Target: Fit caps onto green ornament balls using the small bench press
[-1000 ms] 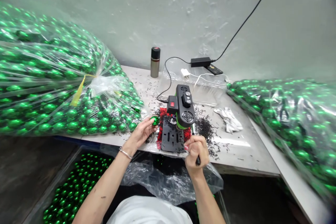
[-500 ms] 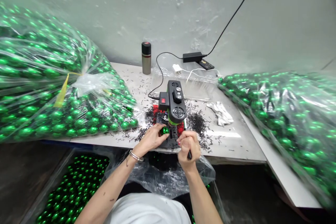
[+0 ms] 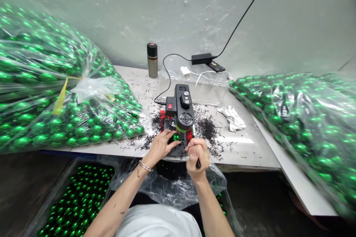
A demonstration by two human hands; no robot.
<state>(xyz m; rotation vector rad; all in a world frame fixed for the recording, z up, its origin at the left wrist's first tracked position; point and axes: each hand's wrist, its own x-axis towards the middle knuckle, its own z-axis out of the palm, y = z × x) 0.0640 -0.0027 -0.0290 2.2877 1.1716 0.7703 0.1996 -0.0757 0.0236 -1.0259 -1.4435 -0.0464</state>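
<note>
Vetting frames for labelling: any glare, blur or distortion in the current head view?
Head view: glare streak on the tabletop, right of the black machine; highlights on the right bag; outer parts of it and the left bag smeared; left hand and right hand fairly crisp; deep shadow below the tabletop.

A bumpy, pale gray wall [image 3: 178, 11] stands behind the back edge of the white surface [image 3: 261, 152]. Light makes a bright streak [image 3: 240, 140] near its front right corner. The floor [image 3: 19, 181] below the front edge is dark.
</note>
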